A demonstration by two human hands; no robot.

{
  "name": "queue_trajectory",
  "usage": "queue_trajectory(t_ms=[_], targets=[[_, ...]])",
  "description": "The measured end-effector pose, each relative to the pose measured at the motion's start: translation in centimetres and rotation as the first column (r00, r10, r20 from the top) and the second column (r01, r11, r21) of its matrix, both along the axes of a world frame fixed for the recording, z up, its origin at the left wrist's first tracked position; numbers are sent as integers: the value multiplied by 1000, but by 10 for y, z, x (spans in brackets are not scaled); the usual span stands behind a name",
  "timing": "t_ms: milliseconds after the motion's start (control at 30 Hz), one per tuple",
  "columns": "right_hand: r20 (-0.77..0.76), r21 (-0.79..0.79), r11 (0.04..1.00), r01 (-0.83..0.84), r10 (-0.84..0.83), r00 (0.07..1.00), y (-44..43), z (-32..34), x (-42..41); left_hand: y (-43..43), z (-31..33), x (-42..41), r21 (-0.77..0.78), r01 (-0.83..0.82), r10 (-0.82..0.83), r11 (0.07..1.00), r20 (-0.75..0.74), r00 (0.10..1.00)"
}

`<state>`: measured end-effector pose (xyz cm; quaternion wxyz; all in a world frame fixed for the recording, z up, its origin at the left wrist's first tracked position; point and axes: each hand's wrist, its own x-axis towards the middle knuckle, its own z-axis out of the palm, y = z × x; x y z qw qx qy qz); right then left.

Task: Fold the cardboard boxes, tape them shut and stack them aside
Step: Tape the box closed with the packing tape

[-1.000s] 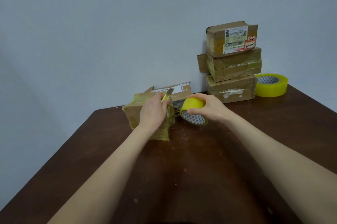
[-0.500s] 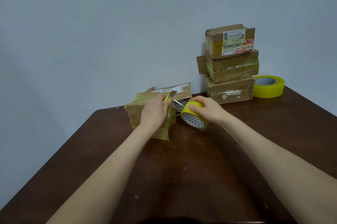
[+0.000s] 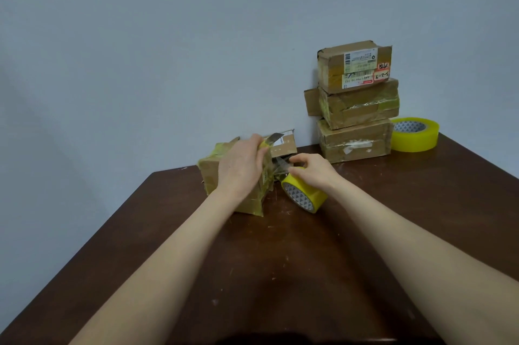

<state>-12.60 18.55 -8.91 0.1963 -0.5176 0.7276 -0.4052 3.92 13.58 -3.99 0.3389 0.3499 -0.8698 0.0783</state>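
Small cardboard box (image 3: 213, 176), closed and wrapped in yellowish tape, sits at the far edge of the table (image 3: 280, 274), a yellow utility knife (image 3: 273, 136) blade-out over its top right corner and a half-folded box (image 3: 286, 146) just behind it. Right beside it a yellow tape roll (image 3: 306, 195) stands tilted on edge, a clear strip stretched across to the box. Far right, three taped boxes (image 3: 355, 106) are stacked up, with a bigger tape roll (image 3: 414, 135) lying flat alongside.

Head view, forward-down over table (image 3: 280, 260)
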Motion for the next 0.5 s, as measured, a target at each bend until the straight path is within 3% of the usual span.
queue_trajectory(t_ms=[167, 500], targets=[[42, 62, 998, -9, 6, 999, -7, 2, 2, 3, -6, -4, -23, -3, 6, 1000, 125, 992], [6, 57, 997, 49, -49, 999, -12, 0, 7, -11, -12, 1, 135, -37, 38, 990, -2, 999]])
